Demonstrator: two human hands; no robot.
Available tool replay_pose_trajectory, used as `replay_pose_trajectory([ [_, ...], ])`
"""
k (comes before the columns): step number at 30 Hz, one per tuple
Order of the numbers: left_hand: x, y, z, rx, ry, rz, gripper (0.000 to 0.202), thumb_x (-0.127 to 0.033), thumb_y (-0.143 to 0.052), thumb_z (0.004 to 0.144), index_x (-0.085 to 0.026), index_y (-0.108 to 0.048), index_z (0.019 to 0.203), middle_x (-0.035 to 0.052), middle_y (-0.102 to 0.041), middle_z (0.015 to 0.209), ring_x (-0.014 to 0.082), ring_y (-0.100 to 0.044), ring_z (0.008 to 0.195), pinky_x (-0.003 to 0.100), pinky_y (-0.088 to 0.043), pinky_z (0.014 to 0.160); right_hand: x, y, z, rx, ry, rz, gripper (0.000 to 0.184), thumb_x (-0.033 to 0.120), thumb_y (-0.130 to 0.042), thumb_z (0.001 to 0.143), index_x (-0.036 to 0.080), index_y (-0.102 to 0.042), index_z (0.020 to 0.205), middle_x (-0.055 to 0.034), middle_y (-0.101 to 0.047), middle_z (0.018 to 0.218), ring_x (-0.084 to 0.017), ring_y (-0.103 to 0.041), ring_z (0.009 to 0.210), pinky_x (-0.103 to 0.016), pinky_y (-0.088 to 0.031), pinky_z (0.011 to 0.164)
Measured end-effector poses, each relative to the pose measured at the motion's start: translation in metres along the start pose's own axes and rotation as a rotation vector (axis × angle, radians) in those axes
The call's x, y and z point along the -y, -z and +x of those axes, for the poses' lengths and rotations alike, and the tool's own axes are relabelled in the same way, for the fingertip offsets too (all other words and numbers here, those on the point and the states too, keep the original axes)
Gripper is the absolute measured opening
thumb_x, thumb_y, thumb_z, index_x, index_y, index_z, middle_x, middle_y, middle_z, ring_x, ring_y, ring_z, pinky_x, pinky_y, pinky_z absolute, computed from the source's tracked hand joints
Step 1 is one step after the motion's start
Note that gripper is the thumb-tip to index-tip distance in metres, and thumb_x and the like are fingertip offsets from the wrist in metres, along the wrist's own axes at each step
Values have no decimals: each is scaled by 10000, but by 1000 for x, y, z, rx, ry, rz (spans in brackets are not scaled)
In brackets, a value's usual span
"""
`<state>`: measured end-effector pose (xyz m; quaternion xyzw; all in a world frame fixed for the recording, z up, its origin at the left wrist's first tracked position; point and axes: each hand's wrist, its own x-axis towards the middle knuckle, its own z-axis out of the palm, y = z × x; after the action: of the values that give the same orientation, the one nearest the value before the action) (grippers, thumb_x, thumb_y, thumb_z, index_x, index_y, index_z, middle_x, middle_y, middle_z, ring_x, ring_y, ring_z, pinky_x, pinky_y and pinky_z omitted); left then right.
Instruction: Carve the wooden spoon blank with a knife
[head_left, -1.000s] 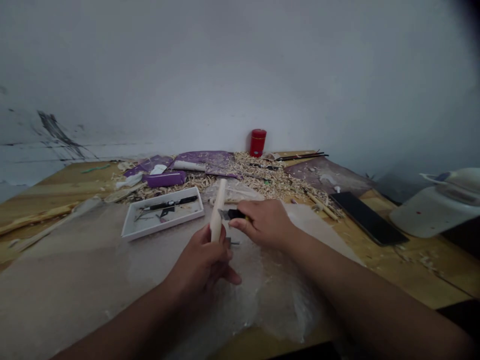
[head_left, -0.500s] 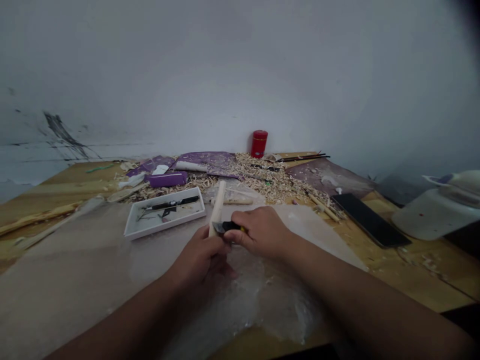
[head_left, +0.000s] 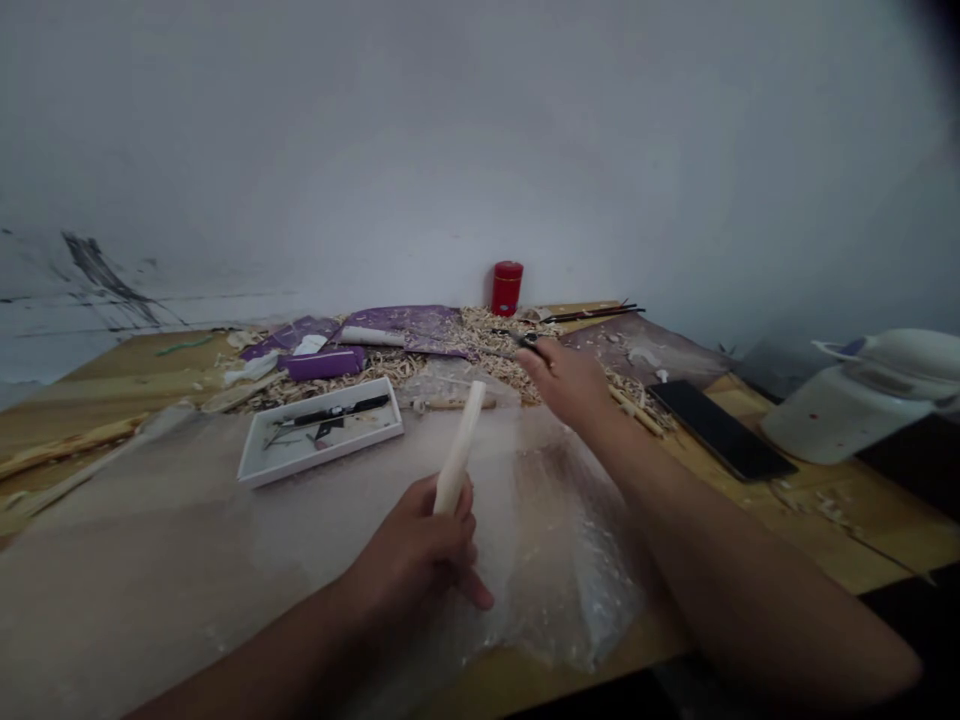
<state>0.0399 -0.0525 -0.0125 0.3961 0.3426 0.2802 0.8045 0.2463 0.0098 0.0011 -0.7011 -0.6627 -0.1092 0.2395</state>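
Observation:
Wrapped round the lower end of a pale, peeled wooden stick [head_left: 461, 445], my left hand [head_left: 424, 540] holds it tilted upward over the plastic sheet [head_left: 300, 560]. My right hand [head_left: 570, 380] is reached out toward the back, over the heap of wood shavings [head_left: 517, 372]. In its closed fingers is a dark-handled utility knife [head_left: 527, 345], its blade end pointing left and away from the stick. Much of the knife is hidden by the fingers. To the left of the stick lies a white tray [head_left: 319, 465] with a black pen-like tool [head_left: 337, 412] in it.
A red canister [head_left: 507, 288] stands against the wall. Purple cloth-like sheets [head_left: 405, 318] and a purple roll [head_left: 324, 363] lie at back left. On the right are a black phone [head_left: 724, 430] and a white lidded pot [head_left: 832, 415]. Long wooden sticks [head_left: 75, 450] lie at far left.
My right hand has drawn the knife off the stick and moved away to the back right. The stick in my left hand has come nearer and leans more to the right.

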Motion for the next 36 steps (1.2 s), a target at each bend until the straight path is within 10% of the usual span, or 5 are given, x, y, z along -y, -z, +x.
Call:
replay_pose_trajectory([
  [5,-2,8,4,94,-34,25,99,-109,-410,606,-187,-349,601,-94,-366,383,34,-240,265,305,-460,449,9,0,-9,5,90,83,514,559,-186,841,197,-550,824,-20,-579,652,-151,-499,582,-227,-196,489],
  [16,-17,11,13,-110,-28,244,113,-91,-486,550,-163,-495,637,-117,-304,322,34,-246,276,298,-462,418,52,1,-40,331,592,135,468,545,-236,842,197,-546,802,0,-607,663,-123,-515,574,-238,-175,497],
  [26,-16,10,8,-99,16,181,113,-118,-495,556,-184,-405,536,-128,-242,281,28,-196,243,348,-478,447,52,5,-38,230,525,34,513,589,-204,824,212,-553,825,-21,-625,702,-148,-524,581,-240,-180,498],
  [31,-3,1,2,-8,41,119,192,-146,-505,634,-194,-335,560,-123,-283,293,32,-215,228,253,-421,378,21,7,-15,49,159,40,535,563,-165,843,192,-550,813,-32,-596,657,-153,-515,597,-235,-198,491],
  [36,-3,8,4,69,-10,103,117,-202,-458,714,-192,-371,637,-105,-380,345,34,-254,245,278,-449,449,21,5,-18,80,270,110,516,569,-191,838,184,-529,777,-7,-573,639,-130,-497,569,-228,-184,491],
])
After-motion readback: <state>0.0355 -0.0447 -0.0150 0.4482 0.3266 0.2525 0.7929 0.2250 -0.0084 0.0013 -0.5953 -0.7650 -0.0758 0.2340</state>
